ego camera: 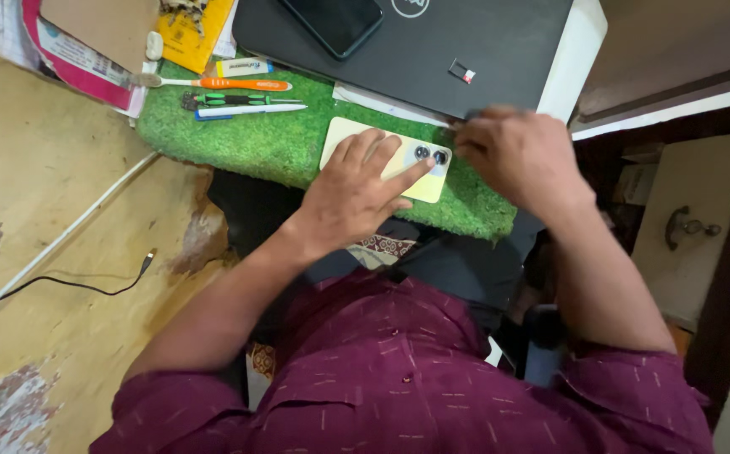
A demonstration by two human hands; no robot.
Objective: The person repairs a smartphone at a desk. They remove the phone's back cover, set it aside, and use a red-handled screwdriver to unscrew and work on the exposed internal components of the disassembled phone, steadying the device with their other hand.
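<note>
We've got the pale yellow phone lying face down on the green turf mat, cameras toward the mat's right end. Our left hand lies flat on the phone's back, fingers spread, pressing rather than gripping; nothing's enclosed in it. Our right hand sits just right of the phone, at the mat's far-right edge, fingers curled down w/ tips by the phone's camera end; can't tell if they're pinching anything. Beyond the mat: a closed dark laptop w/ a black phone on top. At the mat's left-far corner: an orange-handled toothbrush, a green tool and a white pen.
</note>
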